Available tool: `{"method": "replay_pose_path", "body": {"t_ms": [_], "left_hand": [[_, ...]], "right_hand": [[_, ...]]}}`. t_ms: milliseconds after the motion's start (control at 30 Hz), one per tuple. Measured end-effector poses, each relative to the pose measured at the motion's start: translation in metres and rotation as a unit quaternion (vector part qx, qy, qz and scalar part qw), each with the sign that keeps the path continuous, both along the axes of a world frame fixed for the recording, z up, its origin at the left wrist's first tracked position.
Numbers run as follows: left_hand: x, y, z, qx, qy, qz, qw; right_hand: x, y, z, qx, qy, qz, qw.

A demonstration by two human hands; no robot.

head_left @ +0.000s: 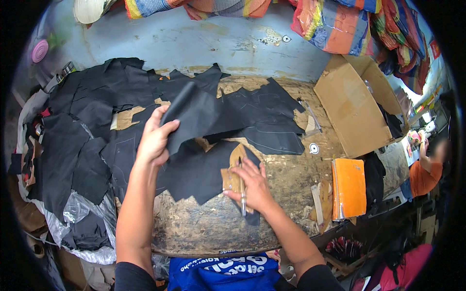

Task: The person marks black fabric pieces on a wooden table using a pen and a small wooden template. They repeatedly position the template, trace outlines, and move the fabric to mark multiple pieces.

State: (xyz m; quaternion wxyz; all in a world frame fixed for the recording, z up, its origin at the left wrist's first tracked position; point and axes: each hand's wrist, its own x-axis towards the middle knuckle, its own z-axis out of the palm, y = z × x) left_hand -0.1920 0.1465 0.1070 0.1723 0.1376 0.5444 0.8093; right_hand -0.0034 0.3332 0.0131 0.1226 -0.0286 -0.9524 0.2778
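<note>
My left hand (pixel 154 138) grips the edge of a black leather-like sheet (pixel 201 111) and holds it raised, so it folds over in the middle of the table. My right hand (pixel 253 189) has a slim silver and black pen (pixel 242 201) between its fingers. The same hand lies over a brown cardboard pattern piece (pixel 236 157), partly hiding it. Beneath the pattern is a flat black piece with a jagged lower edge (pixel 194 179). Thin pale outlines show on another black piece (pixel 274 138) beyond my right hand.
More black sheets (pixel 87 92) heap up on the left of the worn wooden table (pixel 204 228). An open cardboard box (pixel 347 102) stands at the back right, with an orange folded cloth (pixel 348 188) nearer. A person in orange (pixel 424 177) is at the far right.
</note>
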Motion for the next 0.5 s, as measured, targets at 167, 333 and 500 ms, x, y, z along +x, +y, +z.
{"method": "replay_pose_path", "body": {"t_ms": [167, 333, 500], "left_hand": [[0.059, -0.084, -0.006, -0.064, 0.017, 0.033, 0.997], [0.117, -0.168, -0.049, -0.328, 0.028, 0.067, 0.942], [0.154, -0.216, -0.070, -0.227, -0.093, 0.089, 0.965]], "right_hand": [[-0.028, 0.031, -0.003, -0.032, 0.027, -0.024, 0.999], [-0.043, 0.050, -0.014, -0.101, 0.107, -0.041, 0.988], [-0.029, 0.049, 0.006, -0.073, 0.131, -0.067, 0.986]]}}
